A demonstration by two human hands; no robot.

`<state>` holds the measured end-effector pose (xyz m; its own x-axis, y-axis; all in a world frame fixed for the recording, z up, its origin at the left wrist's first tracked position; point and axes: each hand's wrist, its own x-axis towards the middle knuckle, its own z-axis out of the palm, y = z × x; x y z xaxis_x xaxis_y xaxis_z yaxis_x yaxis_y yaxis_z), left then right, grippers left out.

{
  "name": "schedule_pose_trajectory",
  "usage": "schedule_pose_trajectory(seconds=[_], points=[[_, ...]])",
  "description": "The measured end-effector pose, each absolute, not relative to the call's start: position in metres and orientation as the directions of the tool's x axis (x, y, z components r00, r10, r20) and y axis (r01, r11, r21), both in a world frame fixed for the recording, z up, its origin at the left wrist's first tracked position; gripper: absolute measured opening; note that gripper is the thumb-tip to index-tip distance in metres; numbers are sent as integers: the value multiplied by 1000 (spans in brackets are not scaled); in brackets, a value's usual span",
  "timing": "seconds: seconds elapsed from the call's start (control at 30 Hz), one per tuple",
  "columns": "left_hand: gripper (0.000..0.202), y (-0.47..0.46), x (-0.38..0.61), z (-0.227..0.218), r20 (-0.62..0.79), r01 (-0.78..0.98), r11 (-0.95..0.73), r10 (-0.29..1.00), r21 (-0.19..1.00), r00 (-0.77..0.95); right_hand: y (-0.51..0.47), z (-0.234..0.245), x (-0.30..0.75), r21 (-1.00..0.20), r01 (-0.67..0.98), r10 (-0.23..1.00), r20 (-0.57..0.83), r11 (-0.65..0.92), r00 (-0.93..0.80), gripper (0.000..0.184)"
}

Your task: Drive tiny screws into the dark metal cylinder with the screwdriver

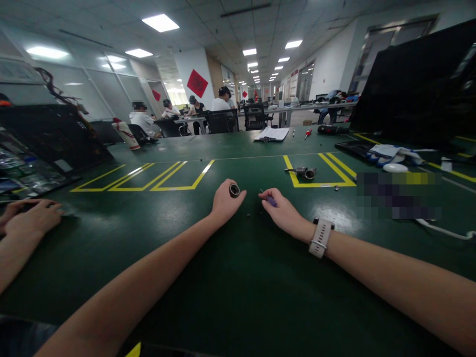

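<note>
My left hand (pixel 225 202) is closed around a dark round metal part (pixel 234 190) whose open, ring-shaped end faces up; the rest of it is hidden in the fingers. To the right, just above the table, my right hand (pixel 277 206) pinches a small screwdriver with a purple handle (pixel 271 201). Its thin shaft points up and left toward the metal part, and the two do not touch. A tiny dark piece (pixel 248 215) lies on the table between my hands. Beyond my right hand, a metal part with a shaft and a cup-like end (pixel 307 172) rests within yellow tape lines.
The green table (pixel 208 297) carries yellow tape outlines. A small metal piece (pixel 336 188), a clipboard with papers (pixel 272 134), a red screwdriver (pixel 308 133) and gloves (pixel 394 154) lie farther off. Another person's hands (pixel 31 218) are at the left edge. A black screen (pixel 412 89) stands right.
</note>
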<state>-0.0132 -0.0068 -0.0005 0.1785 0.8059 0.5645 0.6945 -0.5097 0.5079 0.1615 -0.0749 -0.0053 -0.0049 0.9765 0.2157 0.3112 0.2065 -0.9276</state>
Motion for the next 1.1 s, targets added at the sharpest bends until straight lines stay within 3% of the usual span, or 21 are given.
schedule_pose_trajectory(seconds=[0.13,0.37,0.53,0.7,0.93,1.0,1.1], points=[[13,-5,-12,1,545,660,-458,834,596,88,-68,-9,154,-863,453,974,189,225,-123,17],[19,2,-20,6,623,586,-448,772,675,-126,-72,0,119,-809,464,913,207,362,-352,18],[28,7,-31,22,572,387,-463,784,798,-241,-110,12,124,-567,424,638,252,706,-727,20],[33,-11,-27,39,420,161,-396,893,904,-162,-153,25,163,-567,297,481,204,768,-852,25],[40,-65,-18,57,369,262,-371,927,891,59,-187,25,213,-676,394,635,143,623,-759,32],[40,-79,-16,62,344,250,-362,932,898,115,-189,27,221,-753,393,753,201,528,-626,34],[40,-96,-11,66,243,177,-278,950,944,195,-183,35,224,-877,316,918,276,362,-286,24]])
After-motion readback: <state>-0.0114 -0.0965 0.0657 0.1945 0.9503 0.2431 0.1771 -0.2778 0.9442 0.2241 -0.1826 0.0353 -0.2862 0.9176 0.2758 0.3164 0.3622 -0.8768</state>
